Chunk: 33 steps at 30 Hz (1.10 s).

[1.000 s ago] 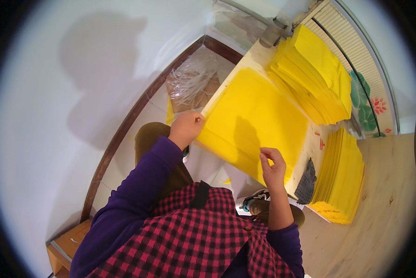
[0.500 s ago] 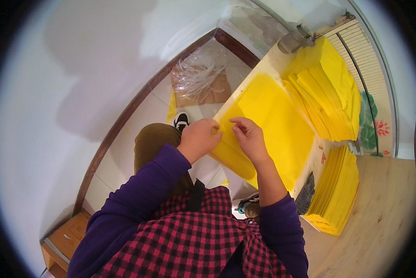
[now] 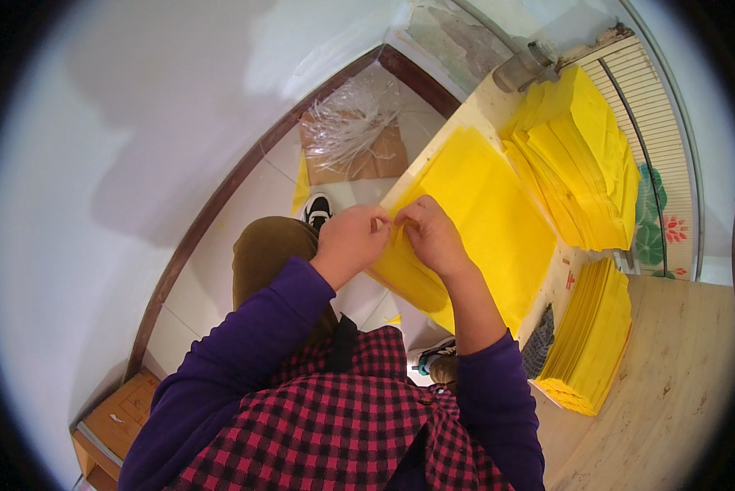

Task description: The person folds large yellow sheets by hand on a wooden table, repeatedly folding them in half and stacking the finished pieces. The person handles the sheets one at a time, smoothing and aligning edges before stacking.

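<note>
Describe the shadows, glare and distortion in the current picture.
Head view: soft, broad shadows darken the pale wall; head view: clear plastic strands glint white; head view: the brown baseboard bows with the fisheye, and black closes in at the rim; head view: the yellow sheet looks bright, with little visible texture.

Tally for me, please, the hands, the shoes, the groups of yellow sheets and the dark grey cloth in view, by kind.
Hands: 2 (left hand, right hand)
Shoes: 2 (left shoe, right shoe)
Yellow groups: 3 (sheeting by the hands, upper stack, lower stack); single sheets can't be counted
Dark grey cloth: 1
Total: 8
</note>
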{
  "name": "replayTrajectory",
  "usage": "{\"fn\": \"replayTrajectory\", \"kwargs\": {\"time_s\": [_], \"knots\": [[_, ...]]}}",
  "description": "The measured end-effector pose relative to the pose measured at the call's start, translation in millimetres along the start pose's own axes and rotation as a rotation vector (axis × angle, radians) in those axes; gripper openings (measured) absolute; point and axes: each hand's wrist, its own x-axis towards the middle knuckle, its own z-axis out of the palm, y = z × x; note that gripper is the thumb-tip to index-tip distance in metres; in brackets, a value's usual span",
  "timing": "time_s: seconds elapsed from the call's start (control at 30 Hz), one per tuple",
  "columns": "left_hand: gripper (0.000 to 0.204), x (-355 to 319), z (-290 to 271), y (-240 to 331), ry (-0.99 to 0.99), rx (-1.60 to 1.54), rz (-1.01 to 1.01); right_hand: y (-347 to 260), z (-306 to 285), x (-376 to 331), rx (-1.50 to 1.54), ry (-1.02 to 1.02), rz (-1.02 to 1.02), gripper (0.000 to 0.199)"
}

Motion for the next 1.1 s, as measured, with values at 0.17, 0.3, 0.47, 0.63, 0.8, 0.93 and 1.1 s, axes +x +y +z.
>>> {"fn": "replayTrajectory", "kwargs": {"time_s": [0.17,0.3,0.47,0.63,0.8,0.93,1.1], "knots": [[0.020,7,-3,-12,0.037,-0.173,-0.016,9,2,-8,0.219,0.058,0.083,0.022],[0.021,2,-3,-13,-0.008,-0.098,-0.014,21,9,-13,0.376,0.137,0.084,0.023],[0.022,0,-4,-9,-0.055,-0.037,0.001,31,13,-20,0.665,0.138,0.256,0.021],[0.024,-3,-3,-5,-0.083,-0.001,0.015,31,8,-24,0.829,0.124,0.288,0.016],[0.022,-4,-1,-1,-0.067,0.053,0.015,31,7,-24,0.881,0.125,0.307,0.013],[0.025,-5,2,-1,0.082,0.119,0.109,32,7,-25,0.903,0.124,0.316,0.012],[0.027,-4,3,-1,-0.011,0.086,0.043,33,8,-25,0.898,0.121,0.309,0.013]]}}
